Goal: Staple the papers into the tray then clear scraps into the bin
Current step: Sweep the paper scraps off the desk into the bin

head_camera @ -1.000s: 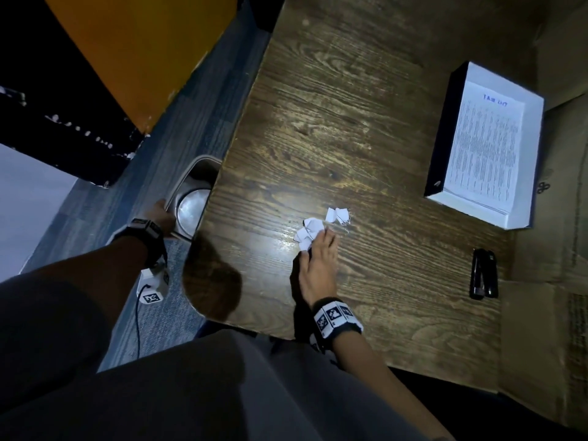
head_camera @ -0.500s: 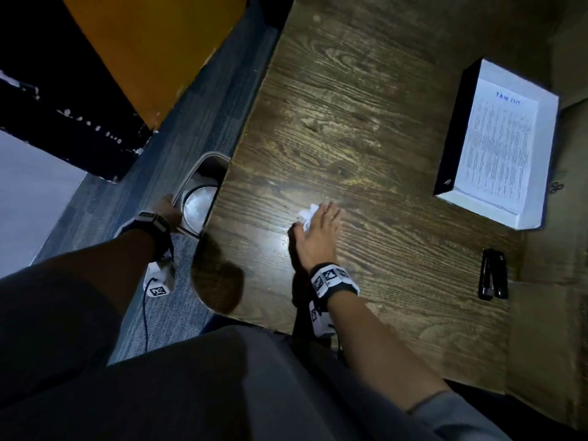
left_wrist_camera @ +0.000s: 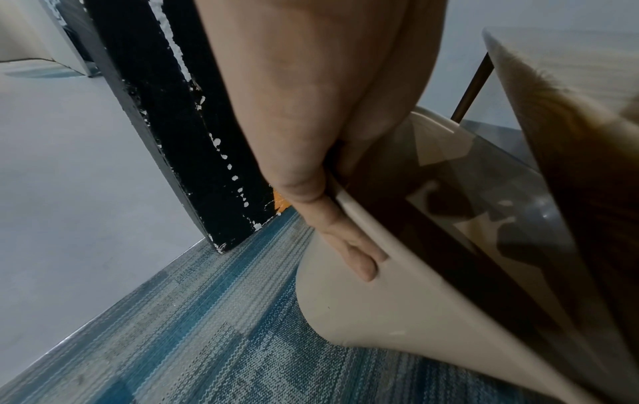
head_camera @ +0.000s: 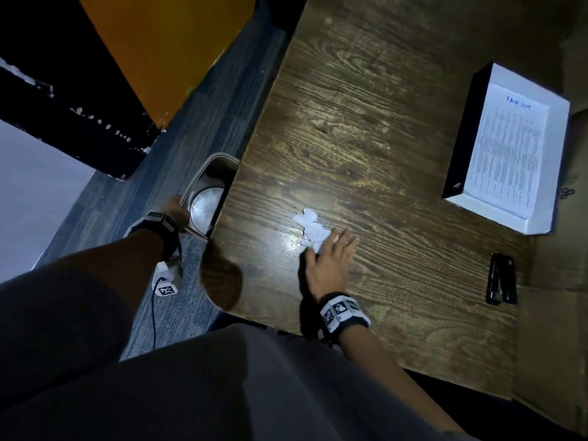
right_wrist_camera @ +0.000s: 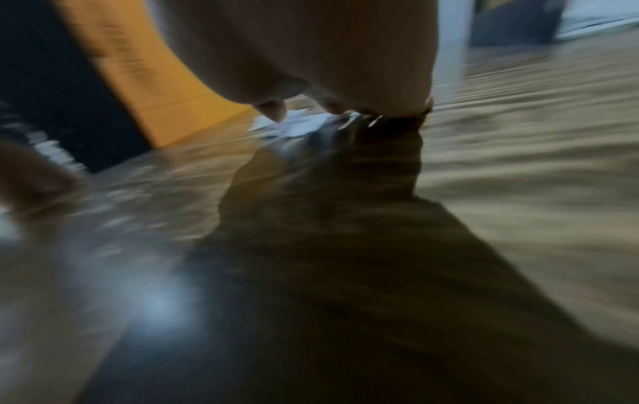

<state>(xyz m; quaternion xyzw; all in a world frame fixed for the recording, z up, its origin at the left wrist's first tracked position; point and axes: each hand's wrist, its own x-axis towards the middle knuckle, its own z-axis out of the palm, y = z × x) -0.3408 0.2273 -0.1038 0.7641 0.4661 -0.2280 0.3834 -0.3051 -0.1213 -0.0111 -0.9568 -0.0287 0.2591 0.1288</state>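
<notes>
White paper scraps (head_camera: 310, 229) lie bunched on the wooden table (head_camera: 366, 128). My right hand (head_camera: 331, 259) lies flat on the table with straight fingers touching the scraps' near right edge. In the blurred right wrist view the scraps (right_wrist_camera: 294, 124) show just past the fingertips (right_wrist_camera: 275, 110). My left hand (head_camera: 176, 210) grips the rim of the beige bin (head_camera: 208, 192) beside the table's left edge; in the left wrist view its fingers (left_wrist_camera: 352, 251) curl over the bin's rim (left_wrist_camera: 345, 309). The tray (head_camera: 509, 148) with printed papers sits at the right.
A black stapler (head_camera: 502, 278) lies on the table in front of the tray. Cardboard (head_camera: 553, 329) covers the table's right side. An orange panel (head_camera: 165, 49) and a black board (head_camera: 73, 100) stand on the floor to the left, above blue carpet (head_camera: 203, 128).
My right hand swept the scraps left, then drew back to the right; the scraps now lie spread beyond its fingertips. The left hand has stayed on the bin's rim.
</notes>
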